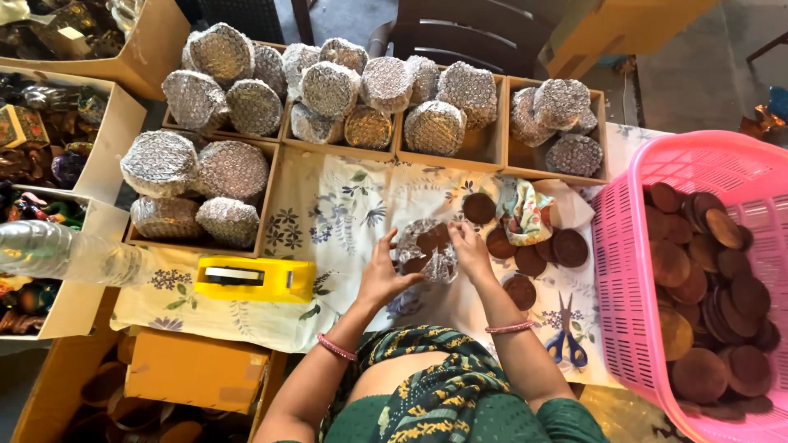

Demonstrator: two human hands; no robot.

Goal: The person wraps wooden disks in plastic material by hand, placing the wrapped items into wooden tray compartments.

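While both hands work at the table:
left hand: grasping bubble-wrapped discs
right hand: grasping same bundle
beside: pink basket

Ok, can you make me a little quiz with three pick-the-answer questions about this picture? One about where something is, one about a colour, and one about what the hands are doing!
1. Where do the scissors lie?
A. in the pink basket
B. on the flowered cloth, by the right arm
C. on the tape dispenser

2. What colour is the tape dispenser?
A. yellow
B. green
C. white

3. What are the left hand and right hand doing?
A. resting flat on the cloth
B. both touching a bubble-wrapped bundle of brown discs
C. holding the scissors

Answers:
1 B, the blue-handled scissors sit on the flowered cloth left of the pink basket.
2 A, its body is bright yellow.
3 B, fingers of both hands are on the wrap.
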